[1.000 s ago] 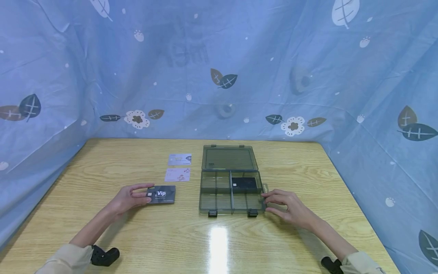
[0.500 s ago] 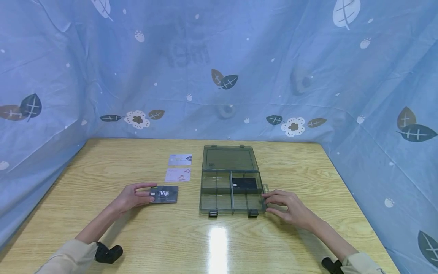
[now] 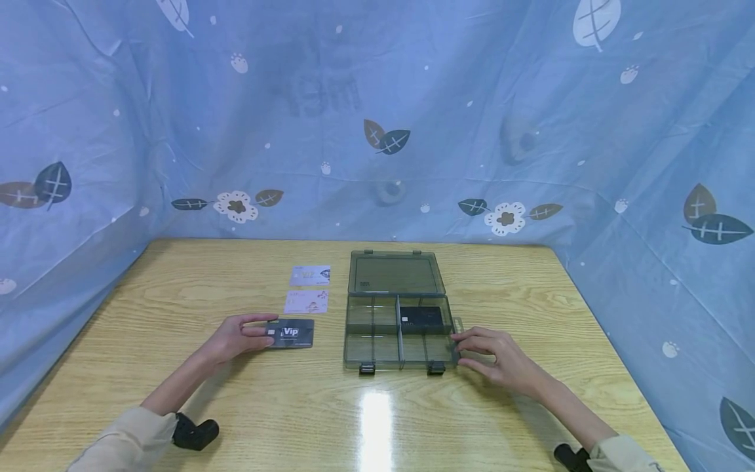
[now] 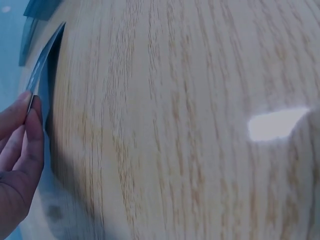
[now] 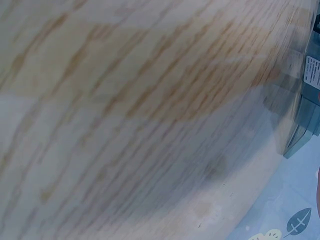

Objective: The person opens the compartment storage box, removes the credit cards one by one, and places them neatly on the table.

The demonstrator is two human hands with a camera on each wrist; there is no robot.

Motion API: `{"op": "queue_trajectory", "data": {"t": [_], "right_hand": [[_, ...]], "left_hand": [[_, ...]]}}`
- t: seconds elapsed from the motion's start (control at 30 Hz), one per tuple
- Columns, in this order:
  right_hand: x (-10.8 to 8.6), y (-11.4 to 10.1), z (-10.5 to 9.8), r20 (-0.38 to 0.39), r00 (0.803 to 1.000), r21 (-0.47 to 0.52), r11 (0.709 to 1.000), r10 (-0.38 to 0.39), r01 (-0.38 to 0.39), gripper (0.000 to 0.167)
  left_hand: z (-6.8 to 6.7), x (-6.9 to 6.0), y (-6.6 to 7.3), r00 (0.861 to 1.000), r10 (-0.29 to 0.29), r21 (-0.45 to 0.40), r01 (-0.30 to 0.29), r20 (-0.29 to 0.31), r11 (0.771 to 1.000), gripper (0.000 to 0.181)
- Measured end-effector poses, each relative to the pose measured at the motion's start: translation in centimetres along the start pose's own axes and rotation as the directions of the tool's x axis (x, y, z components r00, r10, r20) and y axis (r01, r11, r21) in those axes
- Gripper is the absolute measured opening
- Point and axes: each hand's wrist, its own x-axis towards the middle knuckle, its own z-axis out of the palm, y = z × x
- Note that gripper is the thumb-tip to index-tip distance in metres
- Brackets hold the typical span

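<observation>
Left hand point(image 3: 238, 339) pinching a dark gray VIP card point(image 3: 295, 334) by its left end over the wooden worktop point(image 3: 283, 406), left of an open compartment box point(image 3: 383, 362) holding a black card point(image 3: 426, 317), right hand point(image 3: 495, 357) relaxed, fingertips apparently touching the box's right side.
</observation>
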Motion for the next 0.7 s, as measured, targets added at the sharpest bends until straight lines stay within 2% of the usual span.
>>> {"op": "queue_trajectory", "data": {"t": [0.27,0.5,0.7], "right_hand": [[0.0,0.0,-0.1,0.001,1.0,0.004,1.0,0.002,-0.002,0.02],[0.0,0.0,-0.1,0.015,0.999,-0.012,1.0,0.028,-0.028,0.022],[0.1,-0.1,-0.1,0.009,1.0,-0.01,1.0,0.023,-0.023,0.023]], "left_hand": [[0.5,0.5,0.3,1.0,-0.013,0.015,0.013,-0.004,1.0,0.057],[0.6,1.0,0.2,0.998,0.053,0.026,-0.054,0.038,0.998,0.057],[0.6,1.3,-0.1,0.993,0.107,0.096,-0.111,0.051,0.989,0.058]]}}
